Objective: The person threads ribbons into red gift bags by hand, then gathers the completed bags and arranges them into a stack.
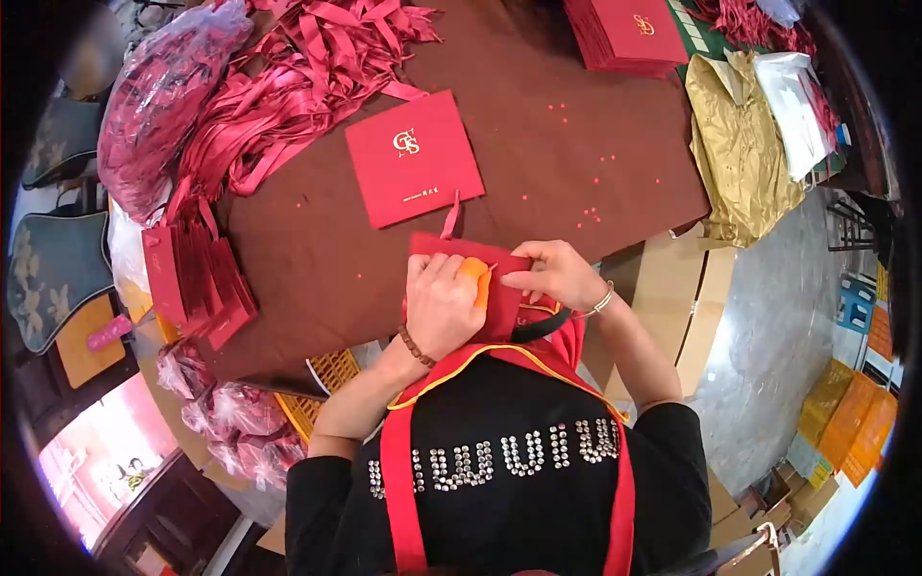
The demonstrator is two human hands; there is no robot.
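My left hand (444, 302), with a beaded bracelet at its wrist, is closed around an orange object (475, 274) whose kind I cannot make out. The fingers lie against a red paper bag (501, 312) held upright in front of my apron. Its upper right edge is pinched between the thumb and fingers of my right hand (559, 276). A short red ribbon (451, 219) sticks up behind this bag. Just beyond, another red bag (413, 158) with gold lettering lies flat on the brown tablecloth (317, 245). My hands cover part of the held bag.
A heap of red ribbons (298, 86) and a plastic bag of red material (163, 106) lie at the far left. Folded red bags (197, 278) hang over the left edge. More stacked red bags (629, 38) and a gold wrapper (744, 144) are at right. Tiny red dots (591, 213) are scattered about.
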